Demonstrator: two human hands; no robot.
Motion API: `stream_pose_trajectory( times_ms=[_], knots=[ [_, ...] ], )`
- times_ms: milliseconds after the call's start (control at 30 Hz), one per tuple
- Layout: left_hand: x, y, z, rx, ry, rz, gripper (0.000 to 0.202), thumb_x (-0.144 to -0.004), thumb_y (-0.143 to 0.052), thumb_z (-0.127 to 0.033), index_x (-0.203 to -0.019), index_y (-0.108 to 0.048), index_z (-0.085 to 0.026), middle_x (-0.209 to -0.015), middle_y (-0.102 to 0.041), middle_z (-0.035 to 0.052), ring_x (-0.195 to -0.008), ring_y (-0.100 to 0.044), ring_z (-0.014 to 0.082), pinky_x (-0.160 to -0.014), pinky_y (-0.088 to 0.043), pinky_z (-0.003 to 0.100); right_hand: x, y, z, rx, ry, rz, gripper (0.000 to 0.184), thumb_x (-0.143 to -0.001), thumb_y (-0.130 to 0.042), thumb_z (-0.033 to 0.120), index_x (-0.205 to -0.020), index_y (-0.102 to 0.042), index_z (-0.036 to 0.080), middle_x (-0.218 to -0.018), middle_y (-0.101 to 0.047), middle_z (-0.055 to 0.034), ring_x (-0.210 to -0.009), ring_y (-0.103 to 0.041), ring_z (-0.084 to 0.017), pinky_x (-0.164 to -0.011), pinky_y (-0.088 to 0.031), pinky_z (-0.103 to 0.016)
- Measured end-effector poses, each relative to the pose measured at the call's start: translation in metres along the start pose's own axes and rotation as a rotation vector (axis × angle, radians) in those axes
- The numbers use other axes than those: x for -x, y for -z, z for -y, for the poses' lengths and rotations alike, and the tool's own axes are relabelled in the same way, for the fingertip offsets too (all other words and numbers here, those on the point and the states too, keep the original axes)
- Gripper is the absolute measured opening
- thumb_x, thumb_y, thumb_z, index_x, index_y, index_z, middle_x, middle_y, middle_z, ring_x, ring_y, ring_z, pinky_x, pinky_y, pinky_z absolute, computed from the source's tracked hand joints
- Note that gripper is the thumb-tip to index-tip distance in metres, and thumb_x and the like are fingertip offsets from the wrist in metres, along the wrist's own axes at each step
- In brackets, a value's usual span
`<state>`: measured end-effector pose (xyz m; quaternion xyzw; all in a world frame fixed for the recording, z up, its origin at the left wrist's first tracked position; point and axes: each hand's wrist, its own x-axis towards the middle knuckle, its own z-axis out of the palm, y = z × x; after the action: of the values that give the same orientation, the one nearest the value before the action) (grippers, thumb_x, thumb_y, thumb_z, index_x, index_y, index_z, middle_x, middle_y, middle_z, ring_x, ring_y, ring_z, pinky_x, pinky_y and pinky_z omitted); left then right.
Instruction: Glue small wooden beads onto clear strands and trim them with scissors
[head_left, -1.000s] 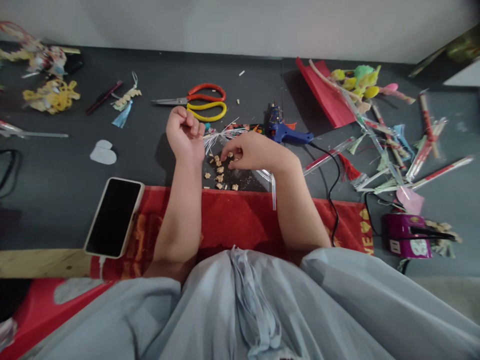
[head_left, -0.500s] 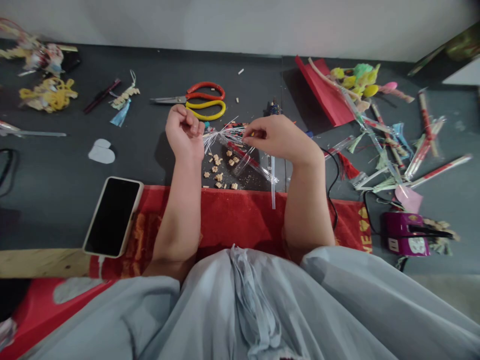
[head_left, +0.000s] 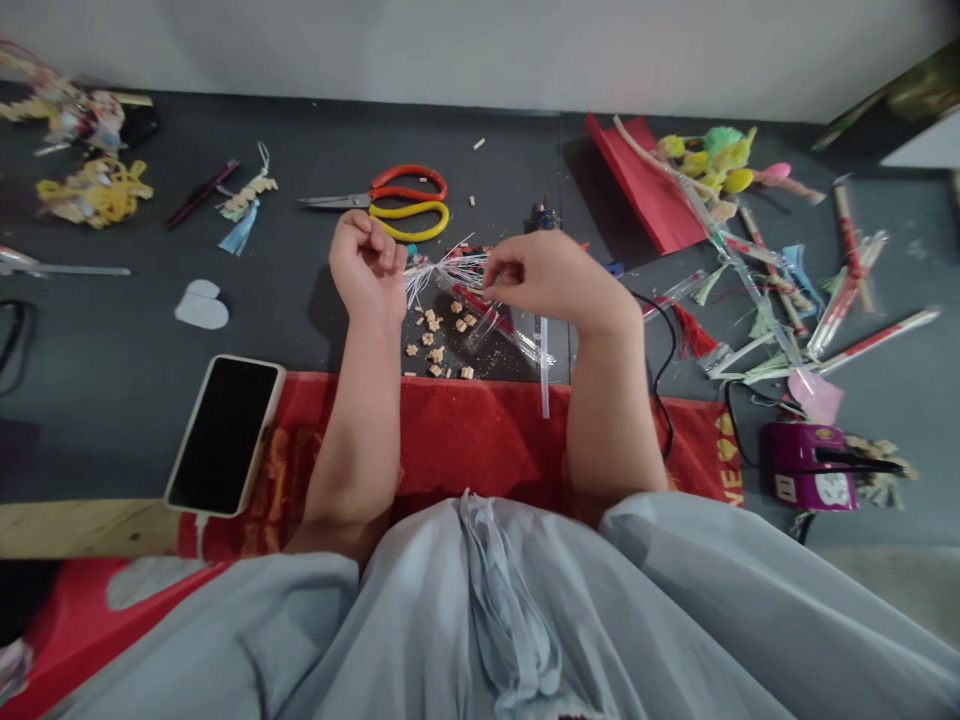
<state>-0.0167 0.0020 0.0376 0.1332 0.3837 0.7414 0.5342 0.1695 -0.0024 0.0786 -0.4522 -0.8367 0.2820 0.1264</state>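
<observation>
One curled left hand (head_left: 367, 265) sits apart; the right hand (head_left: 551, 280) has left the wooden pieces (head_left: 436, 354), work seemingly shifting to white strands (head_left: 437, 268); grips unclear.

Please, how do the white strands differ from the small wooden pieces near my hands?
Colour: the white strands are white, while the wooden pieces are tan.
Shape: the white strands are long and thin; the wooden pieces are short and chunky.
Arrangement: the white strands fan out from a gathered middle, but the wooden pieces lie scattered.
Both consist of many parts and lie beyond the red towel.
</observation>
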Motion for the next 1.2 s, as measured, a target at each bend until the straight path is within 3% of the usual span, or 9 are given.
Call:
stream_pose_trajectory(
  times_ms=[233,400,500,667,967,1200],
  knots=[
    [0.002,-0.002,-0.003,0.055,0.036,-0.041,0.028,-0.087,-0.027,-0.006,-0.063,-0.032,-0.019,-0.048,-0.028,-0.0066,-0.035,-0.023,0.0035,-0.041,-0.018,0.022,-0.014,-0.035,0.026,0.112,0.165,0.226,0.017,-0.074,-0.058,0.018,-0.084,-0.071,0.017,-0.071,-0.063,-0.0009,-0.066,-0.05,-0.013,-0.063,-0.032,-0.027],
    [0.001,0.002,-0.002,0.058,0.01,0.015,0.024,-0.083,-0.034,-0.007,-0.062,-0.035,-0.02,-0.049,-0.03,-0.0067,-0.035,-0.024,0.0041,-0.041,-0.02,0.021,-0.017,-0.043,0.033,0.201,0.144,0.238,0.019,-0.079,-0.057,0.029,-0.084,-0.071,0.018,-0.078,-0.068,-0.0032,-0.071,-0.055,-0.015,-0.062,-0.031,-0.028],
    [-0.006,0.01,0.002,0.021,-0.012,0.059,0.022,-0.082,-0.04,-0.012,-0.062,-0.036,-0.021,-0.049,-0.03,-0.0061,-0.035,-0.025,0.0059,-0.041,-0.022,0.024,-0.018,-0.045,0.033,0.237,0.15,0.236,0.021,-0.08,-0.054,0.027,-0.088,-0.072,0.019,-0.083,-0.07,-0.0046,-0.077,-0.057,-0.017,-0.064,-0.032,-0.029],
    [-0.018,0.023,0.008,-0.037,-0.057,0.155,0.02,-0.08,-0.048,-0.016,-0.066,-0.035,-0.022,-0.052,-0.032,-0.0056,-0.038,-0.026,0.0071,-0.045,-0.023,0.027,-0.019,-0.047,0.032,0.254,0.159,0.253,0.024,-0.078,-0.05,0.02,-0.086,-0.073,0.02,-0.085,-0.07,-0.0054,-0.078,-0.058,-0.019,-0.063,-0.033,-0.03],
    [-0.015,0.018,0.006,-0.073,-0.036,0.117,0.022,-0.081,-0.045,-0.013,-0.069,-0.03,-0.023,-0.054,-0.028,-0.0066,-0.042,-0.02,0.0062,-0.051,-0.018,0.027,-0.018,-0.044,0.027,0.239,0.142,0.299,0.02,-0.074,-0.054,0.017,-0.081,-0.073,0.019,-0.08,-0.07,-0.0044,-0.072,-0.057,-0.017,-0.062,-0.033,-0.029],
    [0.001,-0.002,-0.005,-0.036,0.037,-0.066,0.027,-0.083,-0.031,-0.005,-0.062,-0.03,-0.021,-0.048,-0.026,-0.0044,-0.043,-0.014,0.009,-0.048,-0.016,0.028,-0.012,-0.023,0.023,0.136,0.08,0.263,0.022,-0.072,-0.053,0.012,-0.082,-0.072,0.016,-0.078,-0.068,-0.0031,-0.074,-0.056,-0.015,-0.069,-0.037,-0.029]
  ],
)
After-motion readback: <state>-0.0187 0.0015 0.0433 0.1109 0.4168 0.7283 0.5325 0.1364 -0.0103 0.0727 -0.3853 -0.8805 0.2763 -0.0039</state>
